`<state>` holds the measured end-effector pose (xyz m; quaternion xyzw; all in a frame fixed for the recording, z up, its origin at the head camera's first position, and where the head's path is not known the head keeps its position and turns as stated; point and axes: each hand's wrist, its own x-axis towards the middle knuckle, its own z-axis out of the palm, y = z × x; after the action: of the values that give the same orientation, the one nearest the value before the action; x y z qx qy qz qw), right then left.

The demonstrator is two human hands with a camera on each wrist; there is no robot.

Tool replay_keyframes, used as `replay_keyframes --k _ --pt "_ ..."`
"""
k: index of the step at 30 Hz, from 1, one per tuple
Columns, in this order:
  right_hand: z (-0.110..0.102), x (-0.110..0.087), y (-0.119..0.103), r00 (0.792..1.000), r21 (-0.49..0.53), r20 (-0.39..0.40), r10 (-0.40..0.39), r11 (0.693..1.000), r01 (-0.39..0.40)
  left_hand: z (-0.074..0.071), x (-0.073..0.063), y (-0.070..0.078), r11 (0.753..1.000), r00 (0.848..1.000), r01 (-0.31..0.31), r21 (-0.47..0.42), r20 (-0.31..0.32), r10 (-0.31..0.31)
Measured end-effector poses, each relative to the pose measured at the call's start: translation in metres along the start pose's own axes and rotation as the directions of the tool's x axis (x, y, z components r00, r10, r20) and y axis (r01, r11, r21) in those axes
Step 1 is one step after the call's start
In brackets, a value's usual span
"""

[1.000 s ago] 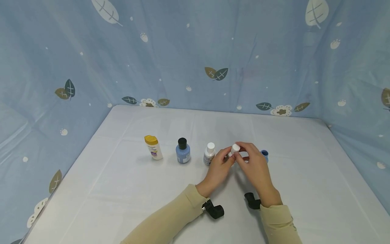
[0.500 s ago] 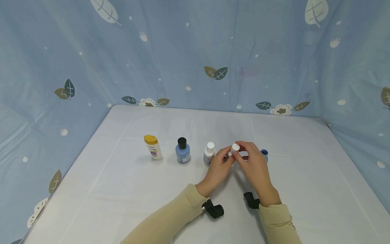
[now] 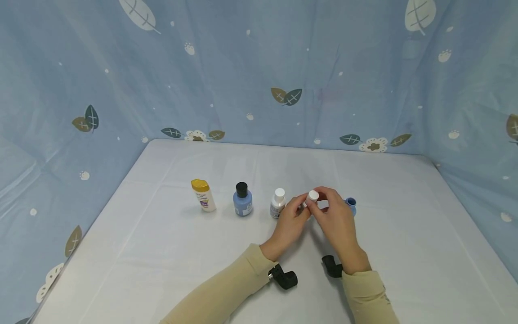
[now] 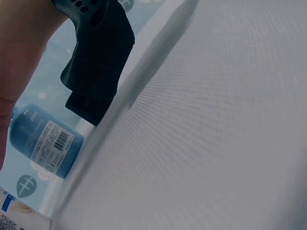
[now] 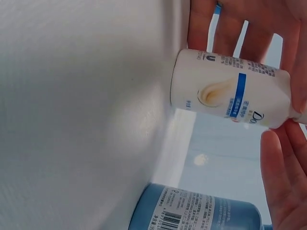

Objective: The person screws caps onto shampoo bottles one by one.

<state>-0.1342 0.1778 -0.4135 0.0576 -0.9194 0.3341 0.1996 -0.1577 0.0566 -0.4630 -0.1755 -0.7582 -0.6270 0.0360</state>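
Observation:
A white Dove bottle [image 5: 230, 91] with a blue band and a cream swirl stands upright between both hands. My left hand [image 3: 289, 227] grips its body, its fingers wrapped behind it in the right wrist view. At the top, my right hand [image 3: 336, 225] pinches the small white cap [image 3: 313, 195] between thumb and fingers. Most of this bottle is hidden by the hands in the head view; I cannot tell whether its base touches the table. The left wrist view shows part of my right forearm [image 4: 21, 52] and the lower part of the Dove bottle [image 4: 24, 218].
A blue bottle with an uncovered mouth [image 3: 351, 207] stands just right of my right hand. Leftward stand a white-capped bottle [image 3: 277, 206], a blue bottle with black cap [image 3: 243, 204] and a yellow-capped bottle [image 3: 205, 198]. Black camera mounts [image 3: 285, 279] hang from both wrists.
The right wrist has shifted slightly left, while its fingers stay at the white cap. The left hand has kept its hold, and the standing bottles have not moved.

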Motion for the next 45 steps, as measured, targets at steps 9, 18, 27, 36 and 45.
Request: replay_keyframes --k 9,18,27,36,45 --pt "-0.003 0.001 0.001 0.997 -0.044 0.034 -0.07 0.996 0.071 0.0 0.0 0.0 1.0 1.0 0.006 0.003 0.013 -0.006" --pt "-0.003 0.002 0.005 0.98 -0.054 0.012 -0.199 0.979 0.199 -0.002 -0.001 0.0 1.0 1.0 0.005 -0.018 0.014 -0.005" --pt "-0.002 0.0 0.006 0.984 -0.015 -0.02 -0.174 0.985 0.174 -0.001 0.0 0.0 1.0 1.0 0.017 -0.023 0.008 -0.017" --pt "-0.002 0.0 0.007 0.991 0.009 -0.005 -0.132 0.991 0.132 -0.006 -0.004 0.015 1.0 1.0 0.014 -0.005 0.009 -0.014" --pt "-0.002 0.001 0.007 0.997 0.04 -0.002 -0.071 0.997 0.071 -0.006 -0.004 0.017 1.0 1.0 0.001 -0.023 0.004 -0.001"
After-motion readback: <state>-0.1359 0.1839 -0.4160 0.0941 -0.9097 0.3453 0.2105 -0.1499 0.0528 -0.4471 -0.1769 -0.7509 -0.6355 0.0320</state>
